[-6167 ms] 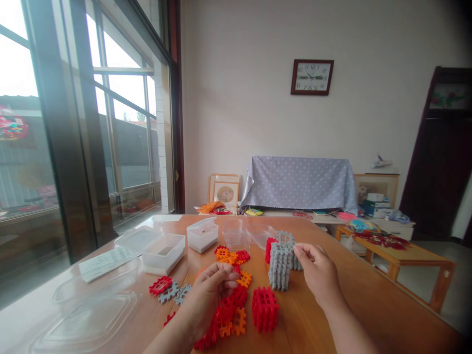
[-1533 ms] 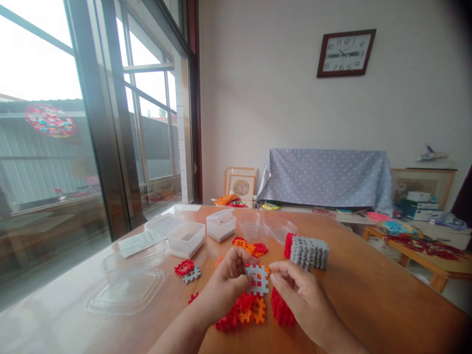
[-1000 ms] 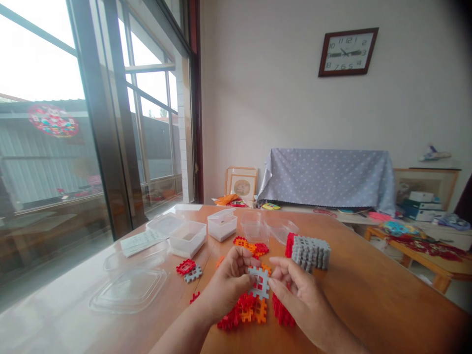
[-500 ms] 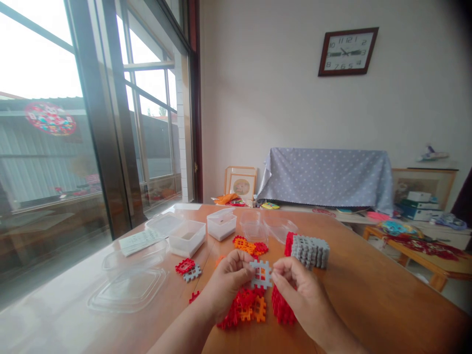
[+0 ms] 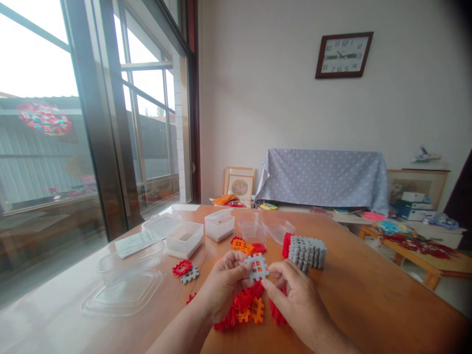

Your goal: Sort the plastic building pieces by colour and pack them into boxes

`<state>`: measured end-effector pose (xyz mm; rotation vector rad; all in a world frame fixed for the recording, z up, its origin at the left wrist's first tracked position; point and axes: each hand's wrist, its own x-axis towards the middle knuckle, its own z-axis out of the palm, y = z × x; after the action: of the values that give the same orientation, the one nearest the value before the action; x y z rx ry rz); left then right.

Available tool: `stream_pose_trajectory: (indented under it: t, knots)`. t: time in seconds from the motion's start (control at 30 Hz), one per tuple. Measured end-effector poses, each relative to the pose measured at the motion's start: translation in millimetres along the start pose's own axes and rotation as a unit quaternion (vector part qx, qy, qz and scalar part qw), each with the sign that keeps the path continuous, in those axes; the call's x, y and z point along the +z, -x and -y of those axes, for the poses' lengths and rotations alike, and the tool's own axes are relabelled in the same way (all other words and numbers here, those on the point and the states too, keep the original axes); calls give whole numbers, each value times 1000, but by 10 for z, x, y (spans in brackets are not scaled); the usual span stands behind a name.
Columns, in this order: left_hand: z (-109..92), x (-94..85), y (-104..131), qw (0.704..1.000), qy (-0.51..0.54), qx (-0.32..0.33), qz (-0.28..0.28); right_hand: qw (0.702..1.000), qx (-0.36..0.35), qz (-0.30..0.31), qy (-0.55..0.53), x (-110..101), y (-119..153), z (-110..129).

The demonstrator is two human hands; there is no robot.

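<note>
A gray toothed piece (image 5: 257, 268) is held by the left hand (image 5: 229, 281) and met at its edge by the right hand (image 5: 291, 290) — above red and orange pieces (image 5: 245, 309) spread on the wooden table (image 5: 354, 295).

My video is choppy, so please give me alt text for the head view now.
A left hand holds a grey lattice piece above a wooden table, with the right hand at its edge. Red and orange pieces lie below; a mostly grey stack stands to the right, and plastic containers sit behind to the left.
</note>
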<state>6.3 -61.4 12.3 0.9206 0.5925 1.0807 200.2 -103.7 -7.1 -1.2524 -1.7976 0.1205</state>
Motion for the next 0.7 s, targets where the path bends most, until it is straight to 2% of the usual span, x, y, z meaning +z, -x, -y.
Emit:
stream_pose_trajectory:
  t: [0.23, 0.33, 0.43, 0.57, 0.7]
  knots:
    - [-22, 3, 4, 999, 9, -23, 20, 999, -11, -20, 36, -56, -32, 57]
    - [-38, -10, 2, 999, 6, -33, 24, 998, -5, -49, 40, -122, -63, 10]
    - [-69, -47, -9, 1000, -7, -21, 12, 991, 26, -122, 46, -242, -112, -153]
    - [-140, -107, -30, 999, -33, 20, -32, 969, 114, -208, 63, -456, -186, -463]
    - [-215, -161, -44, 994, -57, 51, -77, 953, 162, -240, 90, -598, -237, -688]
